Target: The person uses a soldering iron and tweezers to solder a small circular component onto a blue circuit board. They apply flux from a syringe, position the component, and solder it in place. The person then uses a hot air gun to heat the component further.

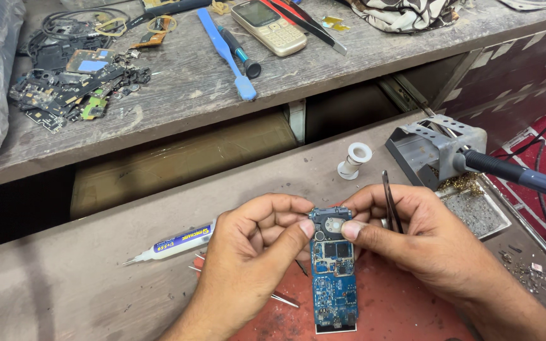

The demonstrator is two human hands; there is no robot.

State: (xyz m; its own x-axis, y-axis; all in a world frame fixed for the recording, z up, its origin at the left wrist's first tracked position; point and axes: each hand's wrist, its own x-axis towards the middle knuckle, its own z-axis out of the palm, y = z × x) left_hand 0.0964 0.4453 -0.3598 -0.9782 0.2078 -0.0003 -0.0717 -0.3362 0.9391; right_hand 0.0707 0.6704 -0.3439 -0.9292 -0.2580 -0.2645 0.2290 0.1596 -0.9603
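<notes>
- Circuit board (334,287): blue, long, narrow, lying lengthwise at 6 o'clock of the view on a red mat (406,309), top end w/ a round silver part pinched btwn your two hands.
- Your left hand (257,252): curled narrow, thumb tip pressing the board's top-left corner, fingers folded in behind it; holds nothing but the board edge.
- Your right hand (421,233): thumb tip on the board's top-right corner, and dark tweezers (391,202) tucked btwn the fingers, tips pointing up toward 12.
- At 9 o'clock of the board: white syringe tube (175,243) w/ blue-yellow label, nozzle pointing left, just beside your left wrist.
- Thin metal pins (284,300) lie on the mat under your left hand, near the board.
- At 1 o'clock: small white spool (354,160) on the grey work surface (96,278), apart from your hands.
- At 2–3 o'clock: grey metal soldering stand (434,148) w/ brass wool, soldering iron (519,173) resting in it, handle running right.
- Far shelf (191,95) at 12: beige keypad phone (268,26), blue plastic pry tool (225,53), small screwdriver (240,53).
- At 10–11 o'clock on that shelf: heap of scrap boards (74,88).
</notes>
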